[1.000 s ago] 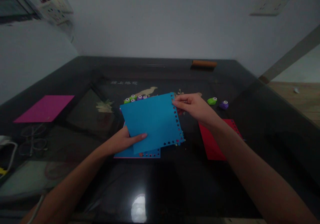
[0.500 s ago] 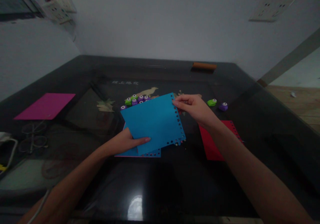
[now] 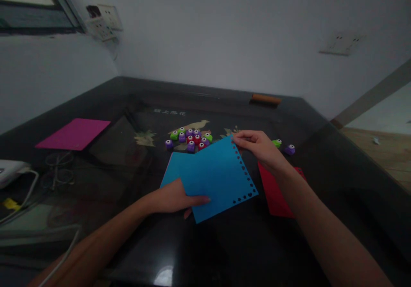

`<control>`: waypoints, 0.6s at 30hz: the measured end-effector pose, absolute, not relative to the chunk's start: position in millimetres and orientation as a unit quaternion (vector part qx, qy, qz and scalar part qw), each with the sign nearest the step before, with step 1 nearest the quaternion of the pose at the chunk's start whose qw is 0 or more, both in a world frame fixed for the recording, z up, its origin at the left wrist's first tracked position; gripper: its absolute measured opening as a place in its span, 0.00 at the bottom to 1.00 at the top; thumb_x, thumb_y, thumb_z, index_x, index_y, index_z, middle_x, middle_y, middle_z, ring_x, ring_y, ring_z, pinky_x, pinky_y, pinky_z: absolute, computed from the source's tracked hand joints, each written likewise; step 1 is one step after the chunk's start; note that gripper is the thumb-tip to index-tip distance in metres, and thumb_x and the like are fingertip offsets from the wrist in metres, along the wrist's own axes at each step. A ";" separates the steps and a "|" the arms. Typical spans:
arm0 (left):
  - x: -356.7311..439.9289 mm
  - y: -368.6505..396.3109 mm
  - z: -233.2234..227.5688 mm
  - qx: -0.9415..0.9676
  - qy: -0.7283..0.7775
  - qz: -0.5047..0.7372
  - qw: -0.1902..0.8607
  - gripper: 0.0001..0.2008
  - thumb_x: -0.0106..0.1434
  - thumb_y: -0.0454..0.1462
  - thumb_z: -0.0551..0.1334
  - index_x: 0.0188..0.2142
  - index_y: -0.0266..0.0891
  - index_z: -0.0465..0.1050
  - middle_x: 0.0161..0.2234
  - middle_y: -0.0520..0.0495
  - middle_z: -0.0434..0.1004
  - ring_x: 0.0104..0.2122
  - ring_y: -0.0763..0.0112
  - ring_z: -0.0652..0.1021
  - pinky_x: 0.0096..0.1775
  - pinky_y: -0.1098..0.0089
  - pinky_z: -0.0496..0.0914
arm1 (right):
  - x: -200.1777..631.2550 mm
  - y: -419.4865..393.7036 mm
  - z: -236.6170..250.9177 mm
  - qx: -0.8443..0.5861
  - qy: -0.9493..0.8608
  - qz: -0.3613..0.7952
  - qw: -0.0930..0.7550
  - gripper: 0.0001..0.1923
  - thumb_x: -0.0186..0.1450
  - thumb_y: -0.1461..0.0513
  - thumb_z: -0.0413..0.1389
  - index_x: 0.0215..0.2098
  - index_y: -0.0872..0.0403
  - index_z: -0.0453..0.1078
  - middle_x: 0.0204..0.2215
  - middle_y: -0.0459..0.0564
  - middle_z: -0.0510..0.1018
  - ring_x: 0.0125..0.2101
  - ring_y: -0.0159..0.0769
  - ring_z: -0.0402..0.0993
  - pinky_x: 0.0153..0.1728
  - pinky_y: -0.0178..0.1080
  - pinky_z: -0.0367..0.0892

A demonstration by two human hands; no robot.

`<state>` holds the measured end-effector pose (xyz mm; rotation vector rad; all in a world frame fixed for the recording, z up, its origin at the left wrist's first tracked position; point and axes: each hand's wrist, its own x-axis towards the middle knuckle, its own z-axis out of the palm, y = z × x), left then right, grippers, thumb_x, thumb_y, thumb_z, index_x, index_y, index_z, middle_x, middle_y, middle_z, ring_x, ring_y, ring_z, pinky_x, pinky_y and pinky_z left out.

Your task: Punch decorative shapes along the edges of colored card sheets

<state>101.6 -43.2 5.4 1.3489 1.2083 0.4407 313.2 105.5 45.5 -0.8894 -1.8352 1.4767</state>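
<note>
- Two hands: left hand [image 3: 173, 198] and right hand [image 3: 260, 146].
- Three paper sheets: blue [image 3: 212, 178], red [image 3: 278, 190], pink [image 3: 75, 134].
- About a dozen small punches [image 3: 191, 138] in a cluster, two more [image 3: 284, 146] apart near the table's right edge.

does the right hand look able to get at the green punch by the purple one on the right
Probably yes. The right hand pinches the blue sheet's far corner, and the green punch sits just beyond it on bare table with nothing between, though the hand would have to let go first.

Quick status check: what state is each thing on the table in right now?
Blue sheet: held at two corners, edges punched.
Left hand: pinching its near corner.
Right hand: pinching its far corner.
Red sheet: flat, partly under the right arm.
Pink sheet: flat, untouched.
Punches: clustered, untouched.
</note>
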 end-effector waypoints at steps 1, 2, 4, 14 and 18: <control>103.3 -44.7 6.0 0.579 0.520 0.191 0.599 0.15 0.58 0.49 0.61 0.31 0.38 0.68 0.15 0.57 0.67 0.16 0.76 0.68 0.22 0.74 0.62 | 312.9 107.0 43.4 -0.343 -0.682 0.566 0.312 0.09 0.55 0.57 0.61 0.29 0.54 0.73 0.23 0.45 0.75 0.24 0.29 0.68 0.29 0.36 0.63; 104.9 -46.1 6.2 0.577 0.519 0.192 0.601 0.15 0.57 0.48 0.61 0.34 0.38 0.69 0.15 0.57 0.67 0.16 0.75 0.68 0.22 0.74 0.62 | 312.4 108.6 41.1 -0.347 -0.671 0.574 0.316 0.09 0.55 0.56 0.61 0.30 0.54 0.73 0.24 0.46 0.75 0.24 0.30 0.69 0.28 0.36 0.63; 107.3 -48.5 5.5 0.579 0.512 0.190 0.605 0.17 0.57 0.47 0.62 0.40 0.39 0.68 0.17 0.57 0.68 0.16 0.74 0.68 0.22 0.74 0.62 | 309.5 112.1 35.5 -0.348 -0.659 0.586 0.318 0.11 0.57 0.54 0.60 0.31 0.54 0.73 0.25 0.47 0.76 0.25 0.31 0.70 0.29 0.36 0.64; 110.5 -49.1 2.1 0.605 0.510 0.178 0.586 0.23 0.58 0.46 0.61 0.50 0.39 0.64 0.18 0.57 0.68 0.17 0.73 0.69 0.23 0.73 0.64 | 250.1 117.9 1.6 -0.375 -0.811 0.375 0.248 0.06 0.57 0.59 0.58 0.29 0.54 0.70 0.28 0.49 0.73 0.33 0.38 0.69 0.35 0.40 0.62; 109.0 -48.4 1.5 0.609 0.502 0.175 0.589 0.22 0.58 0.46 0.61 0.49 0.39 0.64 0.18 0.56 0.68 0.18 0.73 0.70 0.24 0.72 0.65 | 233.5 110.0 0.5 -0.369 -0.824 0.352 0.247 0.06 0.55 0.59 0.61 0.28 0.51 0.68 0.35 0.49 0.71 0.42 0.45 0.65 0.42 0.43 0.58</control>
